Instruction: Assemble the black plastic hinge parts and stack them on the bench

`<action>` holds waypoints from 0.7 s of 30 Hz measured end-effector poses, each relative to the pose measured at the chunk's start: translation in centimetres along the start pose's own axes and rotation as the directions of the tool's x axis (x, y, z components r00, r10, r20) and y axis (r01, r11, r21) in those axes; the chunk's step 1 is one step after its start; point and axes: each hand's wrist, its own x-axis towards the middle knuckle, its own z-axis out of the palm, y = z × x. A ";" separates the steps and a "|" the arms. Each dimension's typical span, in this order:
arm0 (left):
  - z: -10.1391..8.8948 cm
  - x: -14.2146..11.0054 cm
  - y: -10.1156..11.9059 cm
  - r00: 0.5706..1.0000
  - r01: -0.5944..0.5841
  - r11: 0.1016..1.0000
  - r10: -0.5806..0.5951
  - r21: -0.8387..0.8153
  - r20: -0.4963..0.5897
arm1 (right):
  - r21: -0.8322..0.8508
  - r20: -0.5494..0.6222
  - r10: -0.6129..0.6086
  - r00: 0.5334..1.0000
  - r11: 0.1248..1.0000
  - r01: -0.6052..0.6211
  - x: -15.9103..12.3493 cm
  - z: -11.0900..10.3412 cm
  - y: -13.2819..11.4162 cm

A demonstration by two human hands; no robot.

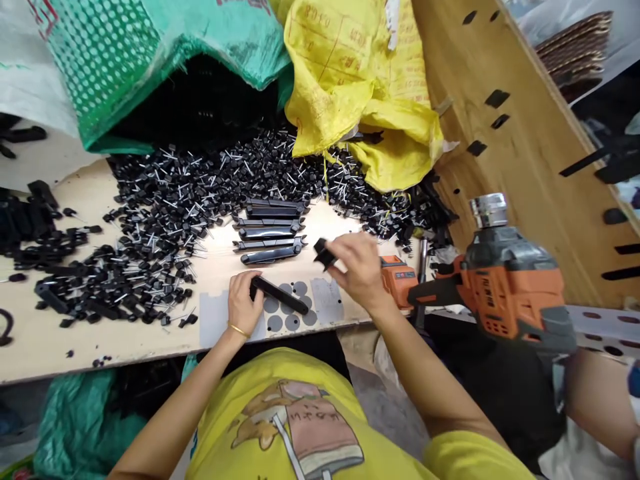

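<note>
My left hand point(243, 301) is closed on one end of a long black plastic bar point(281, 295) that lies over a grey plate with round holes point(295, 308) at the table's front edge. My right hand point(354, 265) pinches a small black plastic part point(324, 254) just above and to the right of the bar. Behind my hands, a short stack of similar black bars point(270, 230) lies side by side on the table.
A big heap of small black knobs with metal pins point(165, 220) covers the wooden table point(100, 340). Green point(150, 60) and yellow point(360, 87) sacks lie behind. An orange cordless driver point(505, 287) hangs at right, before a slotted wooden board point(510, 133).
</note>
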 end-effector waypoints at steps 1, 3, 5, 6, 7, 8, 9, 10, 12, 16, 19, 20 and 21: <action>-0.6 -0.5 0.2 1.000 0.021 0.997 -0.021 0.078 -0.003 | 0.025 0.092 -0.071 0.993 0.997 0.069 -1.6 0.5 -0.2; -1.6 -1.2 0.7 0.999 -0.008 0.969 -0.003 0.247 0.041 | 0.079 0.246 -0.153 0.957 0.987 0.137 -4.4 1.6 -0.2; -2.1 -1.2 1.5 0.969 -0.191 0.928 0.126 0.320 0.213 | 0.130 0.348 -0.153 0.925 0.985 0.114 -6.7 2.1 -0.2; -2.1 -0.9 1.8 0.922 -0.308 0.904 0.207 0.298 0.326 | 0.152 0.373 -0.126 0.919 0.986 0.073 -7.6 2.1 -0.3; -1.9 -0.4 2.2 0.859 -0.411 0.878 0.282 0.246 0.428 | 0.164 0.373 -0.074 0.925 0.986 0.013 -8.3 1.8 -0.6; -1.6 0.1 2.5 0.795 -0.483 0.854 0.337 0.191 0.505 | 0.159 0.343 0.010 0.939 0.985 -0.068 -8.7 1.5 -1.0; -1.2 0.8 2.7 0.748 -0.524 0.838 0.366 0.153 0.554 | 0.138 0.290 0.128 0.948 0.975 -0.174 -8.9 1.1 -1.4; -0.7 1.4 3.0 0.724 -0.540 0.829 0.372 0.143 0.581 | 0.106 0.233 0.269 0.935 0.948 -0.300 -8.9 0.9 -1.8; -0.1 2.4 3.5 0.716 -0.537 0.827 0.343 0.166 0.607 | 0.015 0.172 0.541 0.823 0.834 -0.552 -8.1 0.8 -2.3; -0.4 2.9 4.5 0.790 -0.359 0.896 0.143 0.261 0.596 | -0.144 0.280 0.796 0.536 0.587 -0.797 -5.4 2.3 -1.8; -1.0 2.4 5.1 0.854 -0.113 0.978 0.006 0.175 0.520 | 0.115 0.389 0.807 0.444 0.436 -0.893 -4.2 3.2 -1.7; -1.1 2.2 5.3 0.864 -0.041 0.992 -0.025 0.120 0.503 | 0.279 0.431 0.788 0.440 0.347 -0.895 -4.0 3.3 -2.1; -1.1 2.1 5.5 0.867 0.022 0.997 -0.054 0.070 0.496 | 0.439 0.465 0.766 0.445 0.237 -0.867 -3.8 3.3 -2.7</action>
